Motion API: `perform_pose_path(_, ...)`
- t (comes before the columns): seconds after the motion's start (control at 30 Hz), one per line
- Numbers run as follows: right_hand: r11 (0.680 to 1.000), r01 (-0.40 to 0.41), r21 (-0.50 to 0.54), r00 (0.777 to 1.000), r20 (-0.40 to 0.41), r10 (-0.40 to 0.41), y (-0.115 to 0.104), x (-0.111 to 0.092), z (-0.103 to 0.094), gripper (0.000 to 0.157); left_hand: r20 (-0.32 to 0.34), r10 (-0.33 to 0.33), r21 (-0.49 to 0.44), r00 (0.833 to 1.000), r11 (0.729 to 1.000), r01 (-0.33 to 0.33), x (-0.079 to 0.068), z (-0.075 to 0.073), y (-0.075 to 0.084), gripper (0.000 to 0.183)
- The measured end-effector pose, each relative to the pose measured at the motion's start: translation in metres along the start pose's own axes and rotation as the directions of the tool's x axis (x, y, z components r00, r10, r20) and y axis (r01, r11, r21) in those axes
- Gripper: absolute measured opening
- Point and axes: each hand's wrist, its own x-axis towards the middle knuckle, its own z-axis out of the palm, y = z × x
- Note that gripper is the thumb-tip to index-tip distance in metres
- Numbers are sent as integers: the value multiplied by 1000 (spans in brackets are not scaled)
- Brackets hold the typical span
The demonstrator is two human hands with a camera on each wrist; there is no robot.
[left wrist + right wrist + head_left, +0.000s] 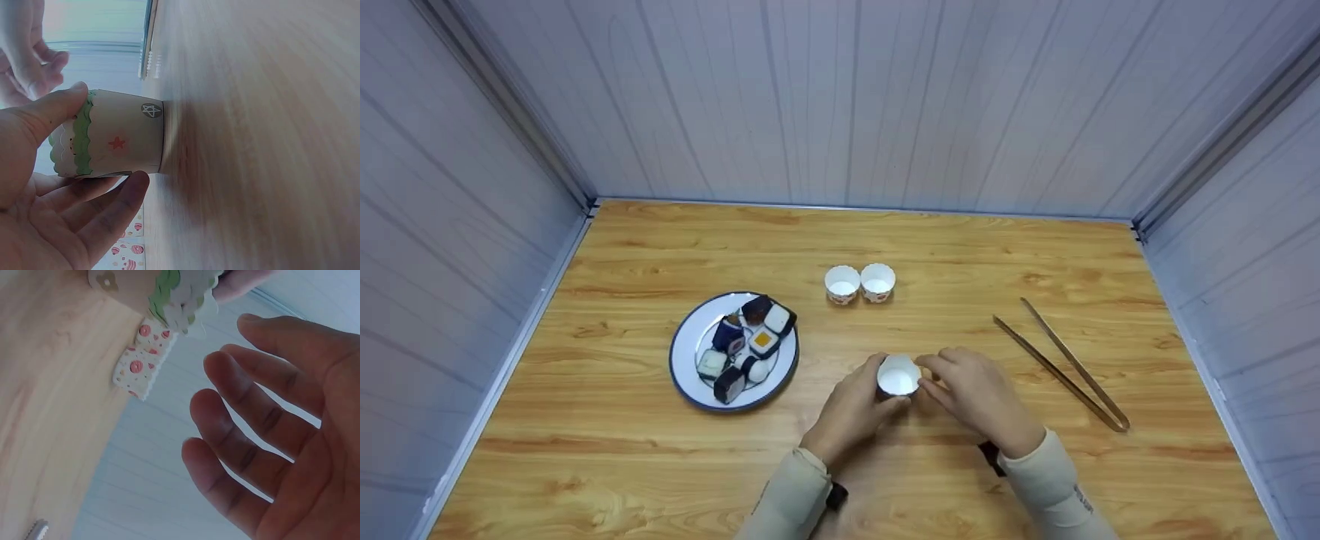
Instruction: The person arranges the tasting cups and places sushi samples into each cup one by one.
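My left hand [851, 409] holds a paper baking cup [898, 377] between thumb and fingers, low over the table. In the left wrist view the pale cup [124, 129] has a red star, a star in a dark circle and a green scalloped edge. A second scalloped edge juts past the green one, like cups nested together. Close by the cup's right side is my right hand [979, 397]. Its fingers are relaxed and slightly bent in the right wrist view, apart from the cup [163, 289], with nothing held.
Two white paper cups [842, 285] with red prints stand side by side farther back. A blue-rimmed plate [684, 352] of sushi-like pieces [764, 342] lies to the left. Metal tongs [1080, 367] rest on the right. Pale panels [810, 105] enclose the wooden table.
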Motion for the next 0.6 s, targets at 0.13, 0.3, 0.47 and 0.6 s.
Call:
perform_pose_path(0.13,998,25,52,999,31,-27,-2,-6,8,29,-9,8,0,1000,1000,-8,0,0,-1,63)
perform_pose_path(0.3,996,41,84,996,70,-47,-3,-9,17,26,-6,5,-6,1000,1000,-5,0,0,-1,63)
perform_pose_path(0.47,998,29,55,995,90,-34,-4,-10,21,19,-5,-7,-16,1000,1000,7,0,1,-2,64)
perform_pose_path(0.6,998,35,54,993,110,-40,-4,-10,24,12,-9,-10,-24,1000,1000,10,0,1,-1,63)
